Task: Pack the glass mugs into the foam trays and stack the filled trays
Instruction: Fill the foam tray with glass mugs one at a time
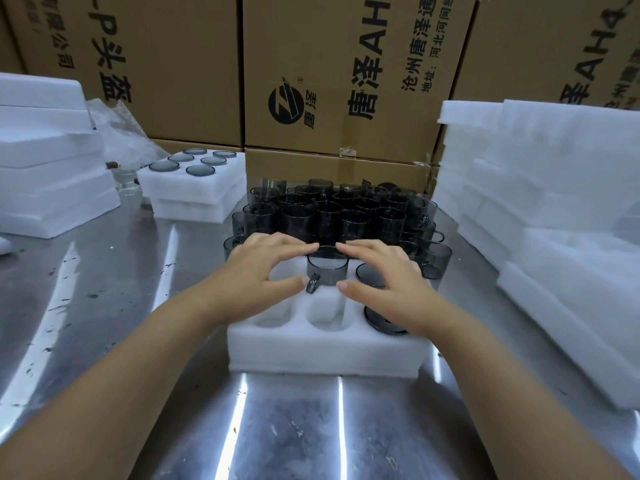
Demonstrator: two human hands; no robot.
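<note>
at far left a pile of foam slabs point(52, 161) sits on the steel counter point(104, 306). beside it a filled tray stack point(194, 188) shows 6 mugs. the left hand point(263, 271) and right hand point(384, 282), fingers spread and nearly straight, flank 1 glass mug point(327, 268) standing half out of the back middle hole of the near foam tray point(325, 355). loose mugs point(332, 213) crowd behind it, and more foam point(554, 202) is stacked at right.

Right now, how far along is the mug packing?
Done: a filled tray sits on the stack at the back left. In hand: the left hand and right hand flank a mug standing proud in the front tray. Left: its empty pockets and the loose mugs behind.
</note>
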